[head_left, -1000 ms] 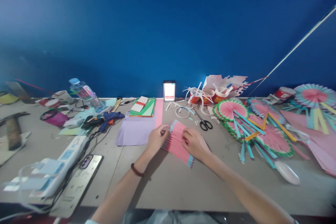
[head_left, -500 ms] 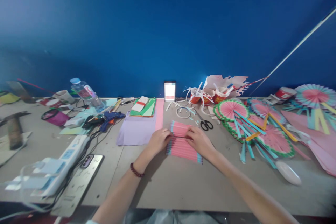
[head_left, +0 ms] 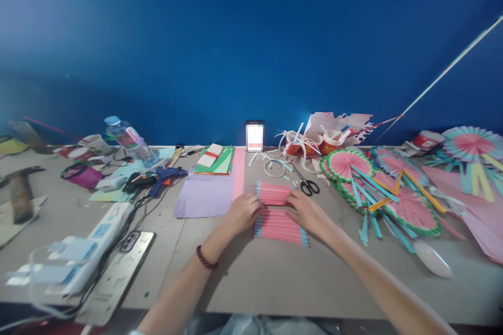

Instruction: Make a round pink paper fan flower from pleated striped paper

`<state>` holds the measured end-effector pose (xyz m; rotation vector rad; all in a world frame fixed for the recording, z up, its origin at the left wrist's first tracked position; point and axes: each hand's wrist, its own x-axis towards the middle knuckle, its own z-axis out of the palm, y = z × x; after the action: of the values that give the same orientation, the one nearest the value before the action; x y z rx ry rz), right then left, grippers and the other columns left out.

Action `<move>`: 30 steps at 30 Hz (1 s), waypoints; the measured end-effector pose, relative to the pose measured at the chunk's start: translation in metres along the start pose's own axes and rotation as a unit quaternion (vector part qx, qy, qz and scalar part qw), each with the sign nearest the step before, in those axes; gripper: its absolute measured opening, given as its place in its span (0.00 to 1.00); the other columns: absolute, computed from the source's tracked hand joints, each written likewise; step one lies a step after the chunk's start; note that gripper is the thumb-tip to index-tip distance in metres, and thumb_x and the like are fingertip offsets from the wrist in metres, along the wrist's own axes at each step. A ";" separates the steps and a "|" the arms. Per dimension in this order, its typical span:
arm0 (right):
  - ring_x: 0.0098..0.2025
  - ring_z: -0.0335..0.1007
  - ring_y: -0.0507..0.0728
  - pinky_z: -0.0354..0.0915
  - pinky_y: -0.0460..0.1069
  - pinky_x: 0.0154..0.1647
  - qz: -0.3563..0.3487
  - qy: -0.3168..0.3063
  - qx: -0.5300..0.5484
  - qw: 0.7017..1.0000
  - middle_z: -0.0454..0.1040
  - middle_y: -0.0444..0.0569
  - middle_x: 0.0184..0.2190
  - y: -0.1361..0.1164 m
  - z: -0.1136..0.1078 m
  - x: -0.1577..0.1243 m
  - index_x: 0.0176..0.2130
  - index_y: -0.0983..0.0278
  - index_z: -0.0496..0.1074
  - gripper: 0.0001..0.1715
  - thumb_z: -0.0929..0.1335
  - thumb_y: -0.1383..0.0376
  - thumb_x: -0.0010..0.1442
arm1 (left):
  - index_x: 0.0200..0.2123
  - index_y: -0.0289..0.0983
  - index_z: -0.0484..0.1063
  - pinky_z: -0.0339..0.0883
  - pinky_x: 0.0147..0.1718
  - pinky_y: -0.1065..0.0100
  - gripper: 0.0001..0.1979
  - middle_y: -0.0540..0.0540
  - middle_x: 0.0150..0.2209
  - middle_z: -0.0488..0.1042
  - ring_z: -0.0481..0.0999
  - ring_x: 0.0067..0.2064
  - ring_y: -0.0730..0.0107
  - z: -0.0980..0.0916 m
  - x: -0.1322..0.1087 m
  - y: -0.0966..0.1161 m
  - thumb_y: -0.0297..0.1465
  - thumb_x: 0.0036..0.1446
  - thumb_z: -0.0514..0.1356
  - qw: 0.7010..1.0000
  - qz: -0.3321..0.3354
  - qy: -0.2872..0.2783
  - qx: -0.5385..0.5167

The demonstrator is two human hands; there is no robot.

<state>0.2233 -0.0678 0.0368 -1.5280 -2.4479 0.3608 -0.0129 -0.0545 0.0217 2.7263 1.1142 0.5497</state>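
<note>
In front of me lies pink pleated paper (head_left: 280, 225) with blue edges, in an upper and a lower section. A pale gap or strip runs across between them. My left hand (head_left: 247, 210) is closed on the paper's left edge at this line. Opposite it, my right hand (head_left: 305, 209) has its fingers bent and closed on the right edge. The fingertips hide the spots where they grip. Just beyond my right hand, black-handled scissors (head_left: 309, 187) lie on the table. A lilac sheet (head_left: 204, 196) is to the left of my left hand.
Finished pleated paper fans (head_left: 349, 165) with blue strips pile up at right, near a white oval object (head_left: 433, 260). At left are a power strip (head_left: 102, 235), a phone (head_left: 118, 272), a blue glue gun (head_left: 163, 180) and a bottle (head_left: 129, 138). Red cups (head_left: 330, 142) stand at the back.
Both hands have shifted slightly to the right, the right hand more, so they are a little farther apart. The line between the pleated sections now shows paler and wider.
</note>
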 end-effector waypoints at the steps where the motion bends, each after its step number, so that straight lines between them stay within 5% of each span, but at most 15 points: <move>1: 0.46 0.67 0.58 0.63 0.52 0.48 0.000 0.001 0.004 1.000 0.70 0.52 0.41 0.000 0.001 -0.001 0.40 0.65 0.72 0.08 0.67 0.67 0.58 | 0.37 0.37 0.71 0.63 0.39 0.65 0.07 0.46 0.35 0.75 0.73 0.39 0.66 0.001 0.000 0.000 0.29 0.62 0.54 1.000 -0.005 -0.002 0.005; 13: 0.44 0.68 0.59 0.64 0.53 0.48 0.008 0.000 0.046 0.999 0.70 0.52 0.40 0.021 -0.005 -0.011 0.40 0.64 0.74 0.09 0.67 0.67 0.58 | 0.39 0.37 0.72 0.62 0.38 0.65 0.08 0.46 0.35 0.75 0.72 0.39 0.64 0.003 0.002 -0.002 0.29 0.63 0.53 0.998 -0.033 -0.017 0.056; 22: 0.45 0.68 0.57 0.63 0.51 0.50 -0.024 0.016 0.102 0.994 0.74 0.51 0.39 0.007 0.005 -0.009 0.43 0.63 0.75 0.13 0.64 0.71 0.59 | 0.37 0.38 0.73 0.62 0.37 0.65 0.09 0.46 0.34 0.75 0.72 0.38 0.65 0.002 0.003 -0.001 0.30 0.63 0.53 0.999 -0.030 -0.007 0.032; 30: 0.43 0.68 0.59 0.62 0.52 0.46 -0.006 0.032 -0.017 0.999 0.75 0.52 0.36 0.014 0.008 -0.005 0.37 0.65 0.75 0.11 0.63 0.70 0.60 | 0.38 0.38 0.74 0.64 0.39 0.65 0.08 0.46 0.35 0.75 0.73 0.39 0.65 0.004 0.002 -0.003 0.30 0.62 0.54 0.999 -0.034 -0.004 0.011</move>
<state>0.2343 -0.0675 0.0242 -1.5131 -2.4261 0.2647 -0.0119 -0.0504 0.0176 2.6951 1.2114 0.5193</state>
